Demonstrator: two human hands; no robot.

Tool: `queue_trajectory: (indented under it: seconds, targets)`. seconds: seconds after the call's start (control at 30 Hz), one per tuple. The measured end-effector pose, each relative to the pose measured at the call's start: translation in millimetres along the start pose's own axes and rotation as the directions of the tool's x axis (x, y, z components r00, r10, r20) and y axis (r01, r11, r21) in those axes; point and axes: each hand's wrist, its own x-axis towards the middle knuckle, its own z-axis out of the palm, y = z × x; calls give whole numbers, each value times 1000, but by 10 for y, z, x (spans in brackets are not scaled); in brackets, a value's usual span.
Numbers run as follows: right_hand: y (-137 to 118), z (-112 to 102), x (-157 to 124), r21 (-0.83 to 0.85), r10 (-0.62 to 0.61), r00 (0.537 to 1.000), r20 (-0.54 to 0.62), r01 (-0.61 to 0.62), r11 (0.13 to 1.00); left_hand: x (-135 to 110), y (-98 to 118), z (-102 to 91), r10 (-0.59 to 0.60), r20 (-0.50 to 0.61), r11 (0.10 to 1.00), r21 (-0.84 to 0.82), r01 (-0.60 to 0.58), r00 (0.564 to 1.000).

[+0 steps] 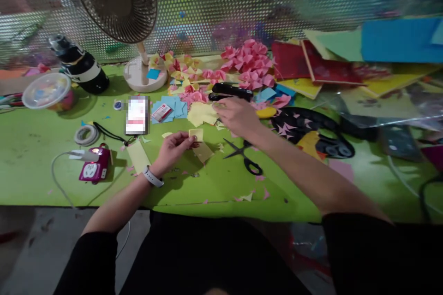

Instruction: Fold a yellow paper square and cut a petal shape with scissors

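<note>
My left hand point(176, 146) pinches a small yellow paper square point(196, 135) between thumb and fingers above the green table. Just below that square lies a yellow paper strip point(203, 152). My right hand point(236, 114) is at the right edge of a pile of yellow paper pieces point(200, 114), fingers bent together and pointing left; what they hold, if anything, is hidden. Directly behind this hand sits a black stapler point(231, 90). Black-handled scissors point(244, 156) lie partly open on the table, below my right wrist.
A fan point(145, 76), dark bottle point(85, 70) and lidded tub point(48, 92) stand at back left. Folded pink paper pieces point(248, 62) are heaped behind. Left are a tape roll point(86, 134), blurred phone point(136, 115) and purple power adapter point(94, 166) with a cable. Paper sheets point(398, 39) stack at right.
</note>
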Motion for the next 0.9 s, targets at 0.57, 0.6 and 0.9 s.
queue_trajectory:
  seconds: [0.57, 0.6, 0.9]
  targets:
    - [1048, 120, -446, -203, 4, 968, 252, 49, 978, 25, 115, -85, -19, 10, 1000, -23, 19, 1000]
    - [1028, 93, -443, -197, 5, 969, 245, 45, 979, 28, 115, -90, -16, 4, 1000, -23, 16, 1000]
    - [630, -60, -113, -94, 20, 981, 193, -2, 996, 45, 48, -109, -44, 32, 998, -44, 46, 999]
